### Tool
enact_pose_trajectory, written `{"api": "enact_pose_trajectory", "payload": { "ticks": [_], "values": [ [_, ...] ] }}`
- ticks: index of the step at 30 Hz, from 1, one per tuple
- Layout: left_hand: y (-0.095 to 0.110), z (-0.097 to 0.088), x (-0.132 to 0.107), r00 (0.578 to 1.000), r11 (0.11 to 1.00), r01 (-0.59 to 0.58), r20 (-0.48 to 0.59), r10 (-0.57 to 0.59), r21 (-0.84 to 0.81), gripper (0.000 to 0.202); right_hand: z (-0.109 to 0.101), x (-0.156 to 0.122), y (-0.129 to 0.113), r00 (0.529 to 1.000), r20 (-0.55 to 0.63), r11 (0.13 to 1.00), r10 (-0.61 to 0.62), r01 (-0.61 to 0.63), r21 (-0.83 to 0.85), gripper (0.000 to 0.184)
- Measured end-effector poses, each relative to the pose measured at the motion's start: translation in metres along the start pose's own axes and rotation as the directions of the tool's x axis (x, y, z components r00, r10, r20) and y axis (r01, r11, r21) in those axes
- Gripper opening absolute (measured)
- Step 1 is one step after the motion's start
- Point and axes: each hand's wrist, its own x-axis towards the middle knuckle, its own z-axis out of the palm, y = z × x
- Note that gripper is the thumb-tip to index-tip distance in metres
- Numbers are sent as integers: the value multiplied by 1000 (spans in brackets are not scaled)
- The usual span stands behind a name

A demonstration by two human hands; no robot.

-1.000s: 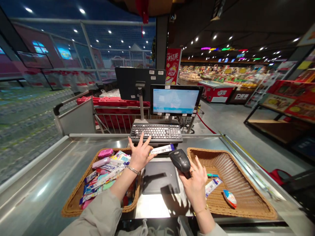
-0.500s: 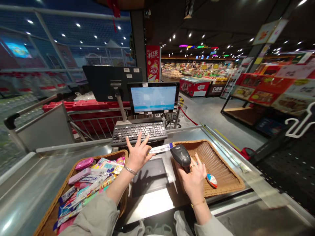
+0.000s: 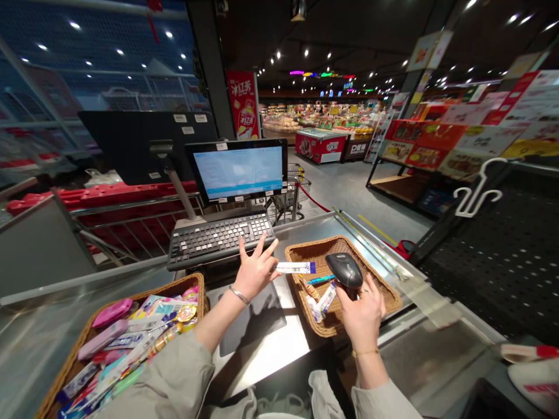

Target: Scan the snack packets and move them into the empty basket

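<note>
While your left hand [image 3: 255, 270] pinches a slim packet [image 3: 296, 267] at centre frame, its long axis runs level toward the scanner [image 3: 345, 269] clenched in your right hand [image 3: 362, 308], just beside.

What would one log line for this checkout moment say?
left hand: pinches white packet | right hand: grips black scanner beside packet | right wicker basket: few items | left wicker basket: heaped goods

free: counter [image 3: 279, 340] between left basket [image 3: 198, 279] and right basket [image 3: 314, 244] | ahead: keyboard [image 3: 218, 238] blocks
</note>
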Motion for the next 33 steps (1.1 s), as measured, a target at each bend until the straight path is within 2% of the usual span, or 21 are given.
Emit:
{"api": "enact_pose_trajectory", "payload": {
  "ticks": [5, 9, 12, 16, 18, 21, 25, 27, 30, 33],
  "values": [
    [21, 23, 21, 997, 997, -70, 26, 71, -37, 11, -8, 1, 11, 999, -23, 999, 46, -46, -14, 41],
    [35, 45, 26, 998, 997, -44, 40, 47, -63, 38, -10, 3, 18, 997, -33, 997, 76, -77, -14, 43],
    [39, 61, 17, 990, 991, -85, 100, 95, -106, 51, -10, 4, 23, 998, -29, 998, 64, -64, -11, 42],
    [42, 77, -6, 947, 963, -188, 225, 230, -193, 63, -9, 4, 27, 998, -17, 998, 63, -64, -26, 41],
    [45, 84, -17, 933, 956, -191, 260, 247, -223, 70, -7, 4, 27, 998, -1, 998, 61, -61, -32, 39],
    [51, 90, -27, 936, 961, -159, 275, 219, -224, 74, -4, 3, 28, 999, 19, 999, 41, -40, -30, 38],
    [61, 91, -31, 940, 971, -125, 288, 182, -203, 63, 1, 3, 27, 999, 54, 999, 8, -6, -35, 41],
    [64, 86, -33, 940, 975, -100, 303, 158, -198, 67, 3, 2, 25, 997, 81, 999, 3, -1, -33, 42],
    [62, 71, -42, 944, 984, -28, 318, 84, -176, 87, 7, 1, 18, 992, 120, 1000, -26, 28, -11, 45],
    [50, 45, -60, 946, 991, 63, 323, -21, -120, 91, 13, -2, 2, 986, 154, 998, -65, 61, 31, 47]
  ]
}}
